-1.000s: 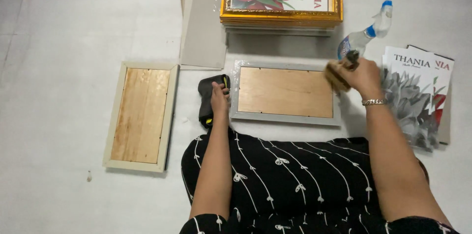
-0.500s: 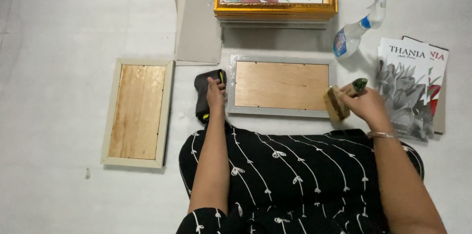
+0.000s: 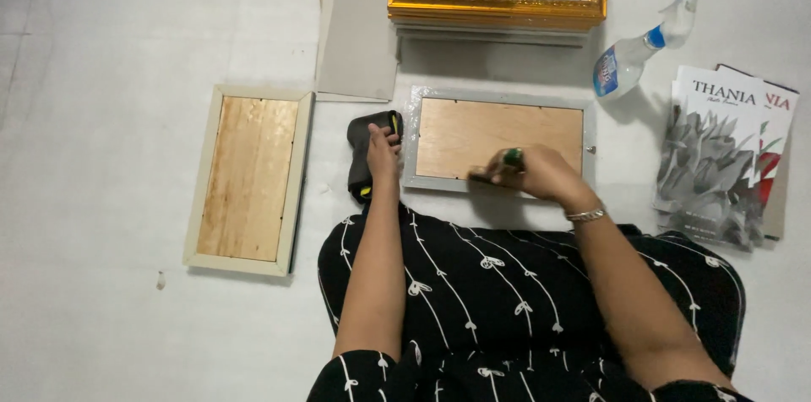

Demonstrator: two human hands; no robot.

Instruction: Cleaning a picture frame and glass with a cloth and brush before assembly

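— Where was the frame (image 3: 500, 133)?

— Face down on the floor (image 3: 110, 47), middle of it, just before her knees, backing board up.

— And the hands?

— The right hand (image 3: 545, 176) was closed around a small green-tipped tool (image 3: 509, 159), pressed at the frame's near edge. The left hand (image 3: 382, 149) lay with fingers curled over a black tool (image 3: 363, 164) just left of the frame; a firm grip I couldn't tell.

— So which step?

— Working the backing along that edge, I judged. More of it would call for a steady frame and the tool kept right at the board's rim.
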